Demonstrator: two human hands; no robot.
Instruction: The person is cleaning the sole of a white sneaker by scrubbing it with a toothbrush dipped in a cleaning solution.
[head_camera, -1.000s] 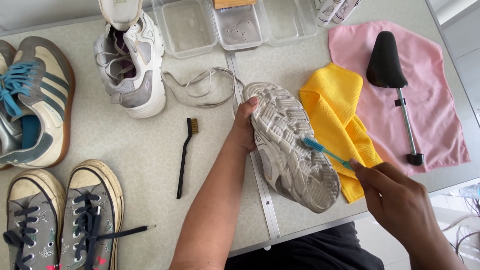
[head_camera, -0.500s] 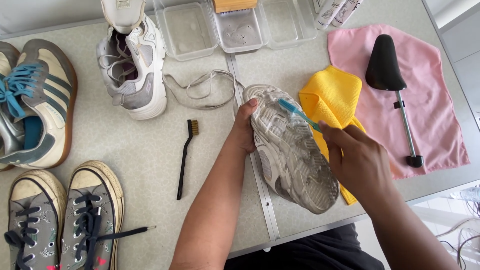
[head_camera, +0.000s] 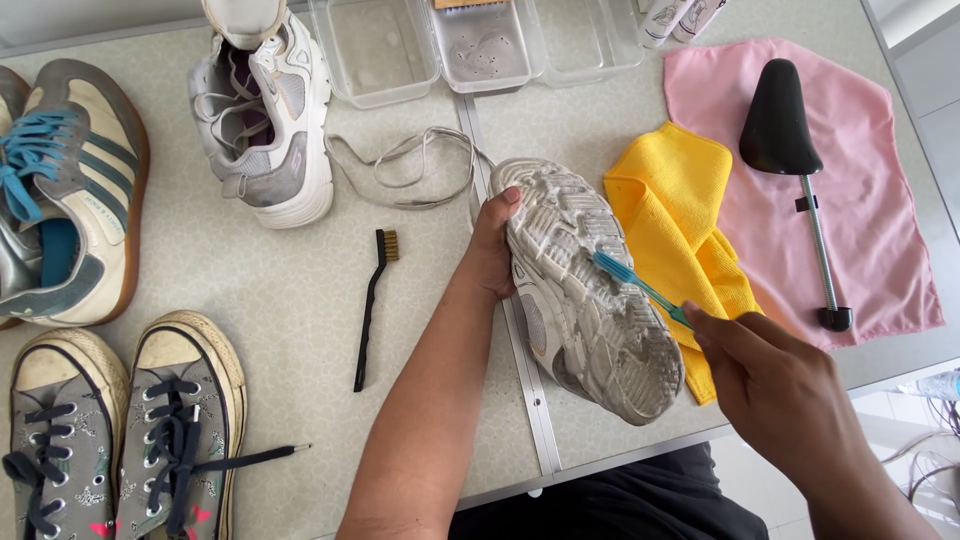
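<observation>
Left hand (head_camera: 492, 258) grips upturned sneaker (head_camera: 590, 290); right hand (head_camera: 775, 385) grips toothbrush (head_camera: 640, 287) on sole.

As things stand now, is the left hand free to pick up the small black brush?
Probably not: the left hand grips the upturned grey shoe. The black brush lies close beside it, unobstructed on the table.

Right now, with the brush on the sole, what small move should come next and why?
Probably a short stroke of the blue toothbrush down toward the heel. Its head sits mid-sole on the grey sneaker, which the left hand holds sole up, and the right hand grips the handle. Foam covers the tread there.
</observation>
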